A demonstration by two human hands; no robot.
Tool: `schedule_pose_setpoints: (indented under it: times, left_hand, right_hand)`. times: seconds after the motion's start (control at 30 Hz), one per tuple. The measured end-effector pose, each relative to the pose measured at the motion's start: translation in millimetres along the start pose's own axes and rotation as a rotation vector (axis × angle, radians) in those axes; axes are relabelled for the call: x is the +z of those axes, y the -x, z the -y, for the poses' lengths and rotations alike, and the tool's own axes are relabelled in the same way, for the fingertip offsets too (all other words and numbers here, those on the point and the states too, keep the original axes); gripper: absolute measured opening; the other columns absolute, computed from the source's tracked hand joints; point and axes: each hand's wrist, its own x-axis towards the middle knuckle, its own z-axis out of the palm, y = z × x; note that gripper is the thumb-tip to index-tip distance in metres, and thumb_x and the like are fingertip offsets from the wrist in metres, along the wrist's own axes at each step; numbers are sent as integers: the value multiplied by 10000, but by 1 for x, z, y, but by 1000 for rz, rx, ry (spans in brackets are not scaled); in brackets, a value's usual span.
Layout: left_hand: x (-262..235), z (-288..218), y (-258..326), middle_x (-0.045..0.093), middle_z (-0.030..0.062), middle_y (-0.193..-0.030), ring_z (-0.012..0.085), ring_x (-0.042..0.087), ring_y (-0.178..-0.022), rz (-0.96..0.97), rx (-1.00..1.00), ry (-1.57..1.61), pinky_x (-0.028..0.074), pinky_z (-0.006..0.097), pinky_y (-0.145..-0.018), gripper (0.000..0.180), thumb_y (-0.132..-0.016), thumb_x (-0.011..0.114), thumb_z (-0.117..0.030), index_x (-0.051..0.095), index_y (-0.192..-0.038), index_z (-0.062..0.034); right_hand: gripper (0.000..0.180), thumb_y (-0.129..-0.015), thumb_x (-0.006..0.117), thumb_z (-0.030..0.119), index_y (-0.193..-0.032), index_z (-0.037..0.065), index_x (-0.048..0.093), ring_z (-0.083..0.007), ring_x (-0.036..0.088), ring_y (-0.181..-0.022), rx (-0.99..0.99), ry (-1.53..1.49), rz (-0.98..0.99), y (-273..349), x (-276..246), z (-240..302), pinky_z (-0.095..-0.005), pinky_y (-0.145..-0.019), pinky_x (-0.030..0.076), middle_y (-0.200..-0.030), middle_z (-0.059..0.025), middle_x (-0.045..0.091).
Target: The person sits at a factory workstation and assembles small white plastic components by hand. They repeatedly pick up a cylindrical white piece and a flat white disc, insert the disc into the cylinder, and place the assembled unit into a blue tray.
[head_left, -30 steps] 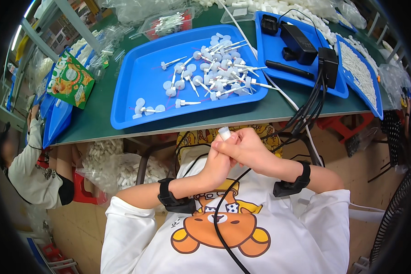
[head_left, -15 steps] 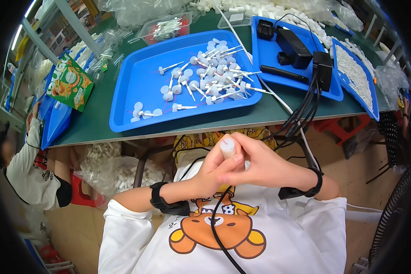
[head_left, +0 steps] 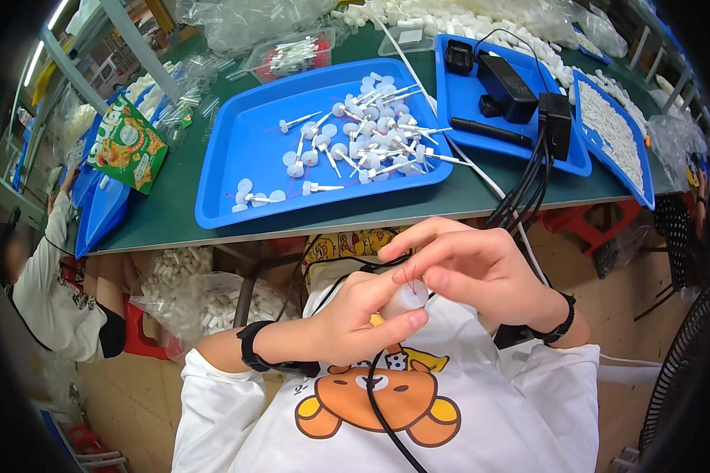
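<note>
My left hand (head_left: 353, 319) is closed around a white plastic cylinder (head_left: 412, 296) with a round translucent end facing up. A thin red thread pokes out of that end. Just above it, my right hand (head_left: 485, 272) has its fingers apart, thumb and forefinger close to the thread; whether they touch it is hard to see. Beyond both hands, a blue tray (head_left: 244, 150) holds many white sticks with round translucent discs (head_left: 363, 138), some with red threads.
A second blue tray (head_left: 564, 158) bears black electronic boxes and cables. Further right, another tray (head_left: 611, 130) is filled with small white pieces. A green snack bag (head_left: 130, 146) stands at left. Behind lies a clear box of sticks (head_left: 292, 55). A co-worker's arm (head_left: 43, 244) shows far left.
My hands were clasped together around the cylinder. Now the right hand has lifted away to the right with spread fingers, while the left keeps the cylinder, tilted and slightly lower.
</note>
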Motion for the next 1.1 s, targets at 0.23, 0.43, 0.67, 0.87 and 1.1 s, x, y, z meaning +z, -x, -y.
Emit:
schedule_pose_setpoints:
  times: [0.23, 0.43, 0.67, 0.87, 1.1]
  left_hand:
    - [2, -2, -2, 536, 48, -637, 145, 527, -524, 21, -23, 56, 401, 257, -503, 221, -856, 535, -172, 498, -979, 8]
    - [5, 6, -1, 422, 5, -604, 85, 396, -464, 321, -390, 997, 336, 215, -421, 254, -925, 434, -303, 441, -955, -50]
    - [4, 2, -7, 470, 65, -650, 115, 428, -447, 459, -319, 1254, 368, 216, -414, 414, -934, 317, -475, 314, -1090, -91]
    - [7, 3, -12, 510, 85, -685, 112, 458, -474, 399, -323, 1170, 404, 230, -459, 472, -928, 178, -527, 382, -1050, -120]
    - [6, 13, -13, 517, 68, -779, 129, 473, -582, 398, -328, 1233, 418, 245, -518, 556, -934, 166, -524, 434, -1039, -48]
  right_hand:
    - [94, -807, 611, 6, -889, -4, 656, -176, 520, -972, -36, -42, -4, 2, -6, -5, -310, -843, 419, -1004, -104, 560]
    - [123, -801, 617, -11, -913, -4, 666, -148, 526, -924, -98, -36, -45, 3, -9, -7, -279, -807, 432, -987, -93, 534]
    - [134, -804, 612, -18, -926, -11, 667, -143, 538, -882, -108, -53, -119, 5, -8, -4, -256, -763, 464, -987, -89, 509]
    - [123, -807, 609, -18, -913, -8, 670, -132, 533, -874, -62, -63, -199, 4, -9, -4, -248, -759, 465, -974, -79, 506]
    - [120, -811, 617, -1, -917, 1, 674, -123, 528, -872, -60, -34, -255, 3, -10, -7, -240, -751, 461, -972, -64, 507]
